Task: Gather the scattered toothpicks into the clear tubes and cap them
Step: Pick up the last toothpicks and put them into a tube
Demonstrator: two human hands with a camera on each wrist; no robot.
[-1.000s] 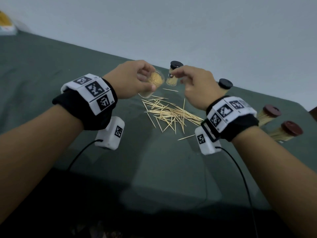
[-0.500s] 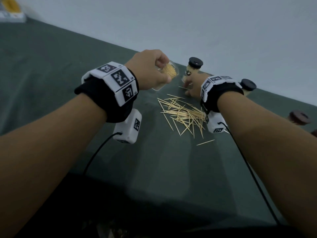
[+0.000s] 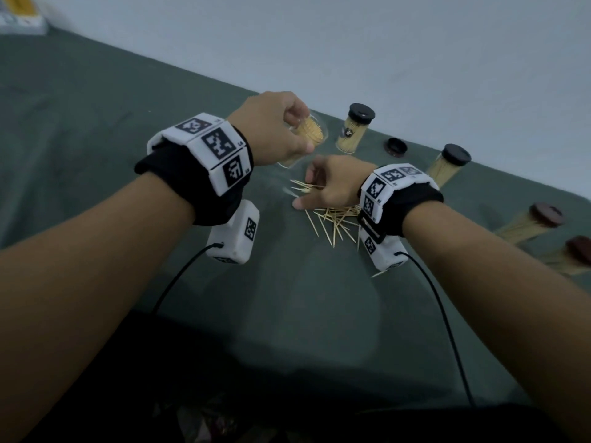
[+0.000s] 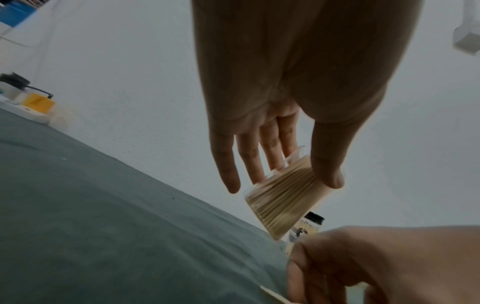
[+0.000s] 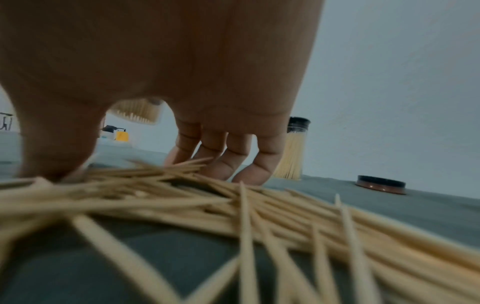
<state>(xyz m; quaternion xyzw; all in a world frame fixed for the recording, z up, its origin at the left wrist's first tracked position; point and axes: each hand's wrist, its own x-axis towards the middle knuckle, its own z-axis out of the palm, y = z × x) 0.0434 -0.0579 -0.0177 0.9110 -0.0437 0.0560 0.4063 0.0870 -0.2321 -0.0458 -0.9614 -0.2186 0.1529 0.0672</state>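
A clear tube [image 3: 315, 135] packed with toothpicks hangs tilted above the green table, held near its open mouth between the thumb and fingers of my left hand [image 3: 297, 132]. The left wrist view shows the same tube [image 4: 283, 199] in that hand [image 4: 293, 174]. Loose toothpicks [image 3: 332, 219] lie in a pile below. My right hand [image 3: 307, 190] is down on the pile's far left end. In the right wrist view that hand [image 5: 124, 166] has its thumb and its bent fingertips [image 5: 221, 168] on the cloth, apart, with toothpicks [image 5: 182, 191] between them. A loose dark cap [image 3: 396, 146] lies behind.
Two black-capped full tubes stand at the back, one [image 3: 355, 127] by the held tube and one [image 3: 447, 164] further right. Two brown-capped tubes [image 3: 531, 222] lie at the right edge. The white wall runs close behind the table [image 3: 96, 123]. Boxes [image 3: 19, 14] sit far left.
My right hand has dropped from the tube's mouth down onto the toothpick pile. The left hand keeps holding the tube in the air.
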